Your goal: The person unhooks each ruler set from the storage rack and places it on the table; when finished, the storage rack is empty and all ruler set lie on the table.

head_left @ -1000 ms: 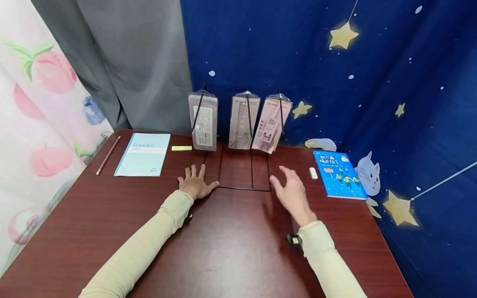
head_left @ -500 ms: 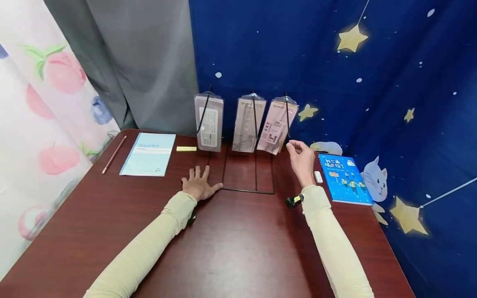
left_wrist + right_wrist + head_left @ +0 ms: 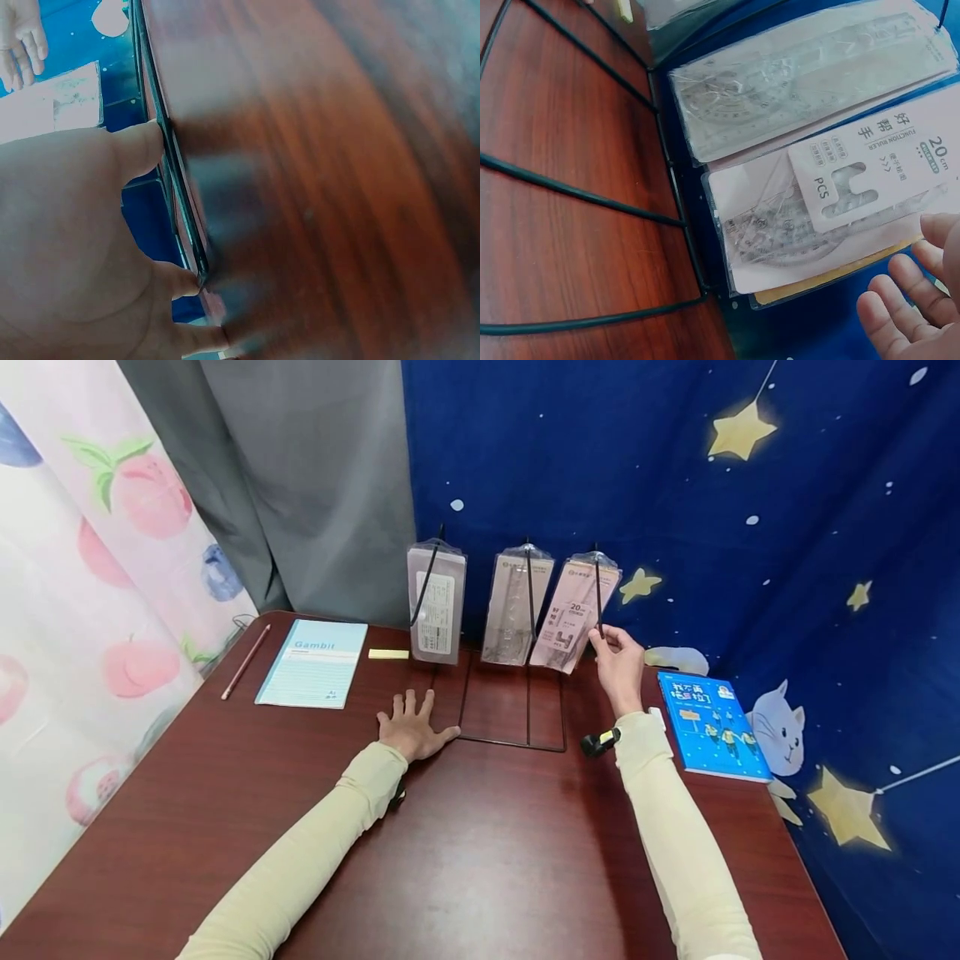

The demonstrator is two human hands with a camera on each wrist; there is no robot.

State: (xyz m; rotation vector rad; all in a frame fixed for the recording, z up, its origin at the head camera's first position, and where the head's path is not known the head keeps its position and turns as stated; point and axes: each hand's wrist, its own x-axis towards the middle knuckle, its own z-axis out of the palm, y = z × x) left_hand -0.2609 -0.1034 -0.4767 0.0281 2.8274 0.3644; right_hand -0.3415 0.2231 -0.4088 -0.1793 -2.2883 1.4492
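A black wire display rack (image 3: 510,743) stands at the back of the table, ruler packs hanging from its hooks. On the right hook are pink-card ruler packs (image 3: 566,618), printed "20 cm". A second ruler pack (image 3: 517,610) hangs in the middle, and a pack with a white label (image 3: 437,606) on the left. My right hand (image 3: 621,668) pinches the tip of the right hook (image 3: 598,597) between thumb and index finger, beside the pink packs; its other fingers are loosely bent. My left hand (image 3: 412,728) lies spread on the table, thumb at the rack's base wire.
Left of the rack lie a pencil (image 3: 246,662), a light blue notebook (image 3: 315,664) and a yellow strip (image 3: 388,654). On the right are a blue book (image 3: 712,727) and a white eraser (image 3: 657,718), partly covered by the sleeve. Curtains (image 3: 480,443) hang behind the table.
My right hand has moved up and forward from above the table to the right hook's tip, its thumb and index finger coming together. My left hand has stayed in place.
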